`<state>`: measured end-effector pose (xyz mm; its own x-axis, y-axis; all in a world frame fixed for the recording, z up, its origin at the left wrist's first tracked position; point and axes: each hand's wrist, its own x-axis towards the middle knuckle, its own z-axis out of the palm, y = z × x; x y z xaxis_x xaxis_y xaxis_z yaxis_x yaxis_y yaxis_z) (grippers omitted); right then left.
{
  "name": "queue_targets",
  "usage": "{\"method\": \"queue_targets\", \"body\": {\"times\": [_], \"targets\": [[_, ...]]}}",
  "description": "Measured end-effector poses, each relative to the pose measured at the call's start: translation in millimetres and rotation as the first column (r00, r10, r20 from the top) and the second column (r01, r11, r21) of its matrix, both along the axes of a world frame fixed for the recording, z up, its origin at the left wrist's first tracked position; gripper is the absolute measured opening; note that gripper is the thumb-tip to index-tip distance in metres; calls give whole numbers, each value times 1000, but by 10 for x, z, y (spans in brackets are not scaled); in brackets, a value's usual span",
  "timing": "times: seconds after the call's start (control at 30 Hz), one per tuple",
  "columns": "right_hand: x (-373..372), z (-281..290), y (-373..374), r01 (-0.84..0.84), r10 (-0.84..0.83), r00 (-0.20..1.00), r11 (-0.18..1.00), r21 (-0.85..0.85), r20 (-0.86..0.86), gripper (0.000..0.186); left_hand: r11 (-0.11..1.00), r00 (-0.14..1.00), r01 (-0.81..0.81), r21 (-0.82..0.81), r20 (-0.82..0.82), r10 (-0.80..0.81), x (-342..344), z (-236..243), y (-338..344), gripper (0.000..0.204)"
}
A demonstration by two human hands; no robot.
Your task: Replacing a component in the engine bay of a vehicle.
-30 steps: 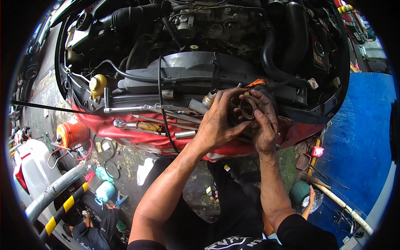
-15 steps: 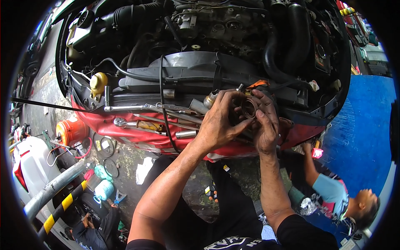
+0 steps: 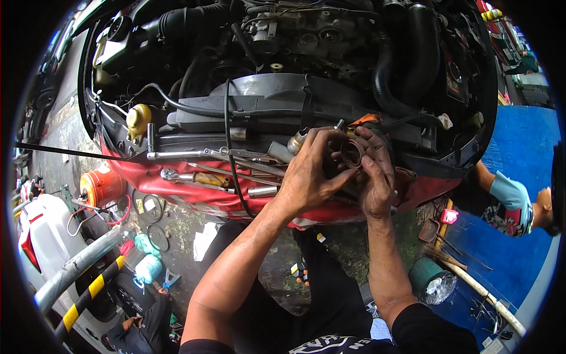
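A thin, dark brown ring (image 3: 353, 154), which looks like a seal, is held upright over the front edge of the open engine bay. My left hand (image 3: 312, 174) grips its near side with bent fingers and thumb. On its other side, my right hand (image 3: 378, 180) has the thumb and fingers curled round it. Both hands are stained with grease. Just left of my left hand lie a metal socket (image 3: 263, 191) and a metal cylindrical part (image 3: 298, 141). A ratchet (image 3: 175, 174) and a screwdriver with a yellowish handle (image 3: 212, 179) rest farther left on the red cover (image 3: 194, 189).
The engine (image 3: 330, 41) lies beyond the black radiator shroud (image 3: 265, 88). A black hose (image 3: 229, 135) hangs across the tools. An orange bucket (image 3: 103, 187) stands on the floor at left. One person (image 3: 510, 203) is at far right; another crouches at lower left beside a striped pole (image 3: 88, 295).
My hands and the ring have stayed nearly still. The person at right has moved up and farther right, uncovering a green bin and pole. The person at lower left has shifted lower.
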<state>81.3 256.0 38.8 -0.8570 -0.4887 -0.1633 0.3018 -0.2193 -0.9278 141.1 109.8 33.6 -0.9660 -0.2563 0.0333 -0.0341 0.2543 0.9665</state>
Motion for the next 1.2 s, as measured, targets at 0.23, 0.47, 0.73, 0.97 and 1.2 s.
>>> {"method": "queue_targets", "body": {"times": [0.23,0.47,0.73,0.97,1.2], "targets": [[-17,-29,7,-11,11,1000,1000,11,-10,58,1000,1000,6,0,3,-6,-1,11,-12,64],[-293,144,-46,148,-36,952,924,-352,304,50,997,995,-52,-56,-90,47,-13,78,-86,62],[-1631,80,-340,-29,33,997,998,-52,76,35,977,990,-138,-160,-31,135,-789,236,-554,31],[-2096,-436,-864,-174,147,977,968,178,157,29,857,996,-75,-509,10,94,-1844,-203,-743,36],[-2465,-688,-1014,76,286,865,737,672,-411,29,767,991,-87,-636,21,130,-2226,-543,-1127,34]]}}
